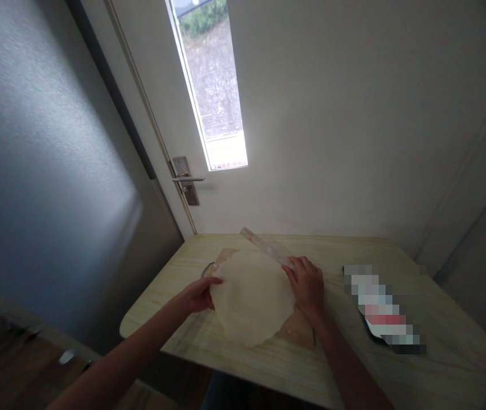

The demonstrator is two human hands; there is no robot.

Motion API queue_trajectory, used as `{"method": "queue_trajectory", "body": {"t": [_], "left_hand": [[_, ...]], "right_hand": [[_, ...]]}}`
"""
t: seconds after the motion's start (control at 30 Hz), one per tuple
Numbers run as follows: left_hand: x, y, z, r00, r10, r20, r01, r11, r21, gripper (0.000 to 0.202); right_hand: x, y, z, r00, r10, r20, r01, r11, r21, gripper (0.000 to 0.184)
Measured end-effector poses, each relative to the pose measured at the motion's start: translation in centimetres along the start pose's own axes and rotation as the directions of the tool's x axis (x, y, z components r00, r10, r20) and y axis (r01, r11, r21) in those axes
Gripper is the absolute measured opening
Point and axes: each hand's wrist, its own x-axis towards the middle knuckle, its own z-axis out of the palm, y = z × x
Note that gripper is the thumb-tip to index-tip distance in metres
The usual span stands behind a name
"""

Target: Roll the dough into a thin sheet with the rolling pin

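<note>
A thin, pale, round dough sheet (254, 299) covers most of a brown rectangular board (301, 332). The left hand (199, 294) pinches its nine-o'clock edge; the right hand's grip (306, 283) clasps a pale wooden rolling pin (263, 245) toward one o'clock. Rolling-out seems in hand; turning the sheet looks called for next.

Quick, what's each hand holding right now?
Left hand: closed, thumb over the edge of the flat dough.
Right hand: closed, holding the near end of the rolling pin.

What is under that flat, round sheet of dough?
Under the dough sheet, a brown board peeks out at two corners; the board's middle, and anything else beneath, is covered.
</note>
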Motion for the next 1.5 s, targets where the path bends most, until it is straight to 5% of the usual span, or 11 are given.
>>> {"method": "queue_trajectory", "body": {"t": [0.37, 0.67, 1.13, 1.33, 1.5], "left_hand": [[-0.1, -3.2, 1.7, 0.976, 0.181, -0.124, -0.192, 0.978, -0.077, 0.043], [-2.2, -5.7, 1.4, 0.98, 0.019, -0.196, -0.035, 0.996, -0.079, 0.032], [-1.5, -4.5, -0.2, 0.938, 0.222, -0.268, -0.201, 0.974, 0.107, 0.017], [-1.6, -4.3, -0.8, 0.919, 0.25, -0.304, -0.207, 0.964, 0.168, 0.02], [-2.0, -3.6, -0.9, 0.948, 0.18, -0.261, -0.157, 0.982, 0.11, 0.016]], "right_hand": [[-0.1, 0.1, 0.2, 0.999, 0.002, -0.04, -0.001, 1.0, 0.013, 0.03], [-0.2, 0.0, -0.2, 1.0, 0.003, -0.022, -0.003, 1.0, 0.006, 0.029], [-0.3, 0.2, -0.2, 1.0, 0.012, -0.015, -0.012, 1.0, 0.027, 0.026], [-0.4, 0.2, -0.3, 0.998, 0.05, -0.042, -0.049, 0.999, 0.021, 0.028], [-0.4, 0.2, -0.4, 0.996, 0.08, -0.036, -0.079, 0.996, 0.029, 0.027]]}}
